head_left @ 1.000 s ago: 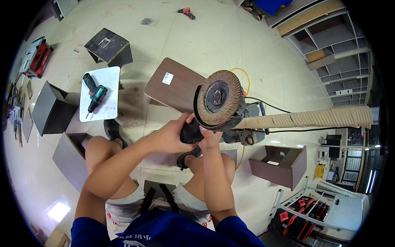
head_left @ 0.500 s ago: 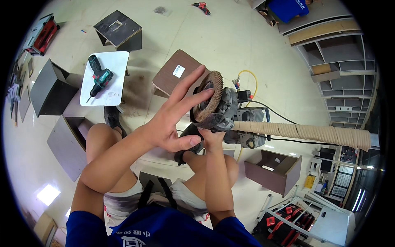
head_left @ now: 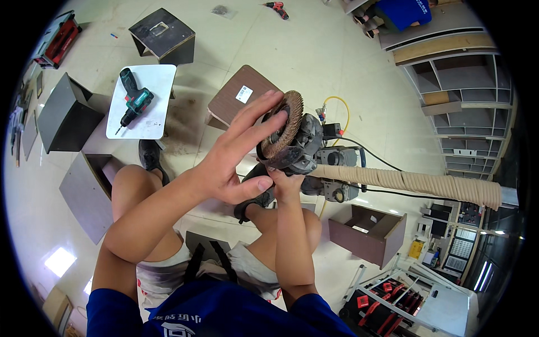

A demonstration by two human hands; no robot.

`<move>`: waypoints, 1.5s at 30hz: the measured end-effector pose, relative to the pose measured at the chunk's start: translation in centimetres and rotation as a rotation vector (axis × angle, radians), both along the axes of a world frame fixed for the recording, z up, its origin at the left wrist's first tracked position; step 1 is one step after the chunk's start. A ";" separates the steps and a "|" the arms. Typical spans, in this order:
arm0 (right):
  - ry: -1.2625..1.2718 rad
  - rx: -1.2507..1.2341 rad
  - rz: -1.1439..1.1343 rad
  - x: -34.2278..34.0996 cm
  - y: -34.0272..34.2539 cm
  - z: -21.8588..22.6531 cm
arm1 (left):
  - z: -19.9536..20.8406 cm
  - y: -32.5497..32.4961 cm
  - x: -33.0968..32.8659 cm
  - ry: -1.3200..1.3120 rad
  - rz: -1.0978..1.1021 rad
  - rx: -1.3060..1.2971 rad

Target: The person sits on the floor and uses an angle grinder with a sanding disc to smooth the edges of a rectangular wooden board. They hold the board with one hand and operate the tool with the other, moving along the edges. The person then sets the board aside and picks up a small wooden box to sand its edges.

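An angle grinder (head_left: pixel 300 160) is held up before me, its worn brown flap disc (head_left: pixel 293 123) tilted to the left. My right hand (head_left: pixel 286 184) wraps round the grinder beneath its head, which hides part of the fingers. Over the disc's face lies my left hand (head_left: pixel 224 160), fingers stretched out, the fingertips at the middle of the disc and the thumb held apart. Whether those fingertips press on the disc or on its centre nut I cannot tell.
A rope-wrapped pole (head_left: pixel 410 182) runs rightward beside a compressor (head_left: pixel 339 191) with a yellow hose (head_left: pixel 347 112). A green drill (head_left: pixel 135 101) lies on a white-topped stool (head_left: pixel 158 84). Brown stools (head_left: pixel 238 90) and box-like pieces (head_left: pixel 368 233) stand around. Another person (head_left: pixel 401 14) is at far right.
My left hand's fingers have drawn closer together over the disc. The grinder has shifted slightly, still in my right hand. The whole view has moved a little.
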State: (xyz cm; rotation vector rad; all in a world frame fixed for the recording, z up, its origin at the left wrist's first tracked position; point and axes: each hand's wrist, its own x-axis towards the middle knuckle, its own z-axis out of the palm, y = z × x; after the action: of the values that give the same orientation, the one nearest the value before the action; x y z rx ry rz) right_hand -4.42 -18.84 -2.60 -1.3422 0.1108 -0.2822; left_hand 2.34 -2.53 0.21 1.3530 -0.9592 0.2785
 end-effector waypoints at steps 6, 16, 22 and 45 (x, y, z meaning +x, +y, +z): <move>-0.020 -0.106 -0.004 -0.2 -1.3 -1.6 | 0.1 -0.5 -0.2 0.010 -0.026 -0.013; 0.050 -0.091 -0.019 -0.9 -1.8 -2.0 | -0.2 -0.9 -0.1 -0.031 -0.011 0.048; 0.036 -0.133 -0.030 -0.7 -1.3 -1.3 | -0.1 -0.7 0.0 -0.027 -0.014 0.051; 0.049 -0.183 -0.648 -1.8 -15.9 2.1 | -21.3 0.4 0.1 1.225 -0.251 0.958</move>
State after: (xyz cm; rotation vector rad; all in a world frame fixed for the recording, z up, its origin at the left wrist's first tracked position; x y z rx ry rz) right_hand -6.26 -34.75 -0.50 -1.4668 0.5764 -0.8198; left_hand 2.46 -2.10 -21.10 1.7978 -0.1314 -1.2346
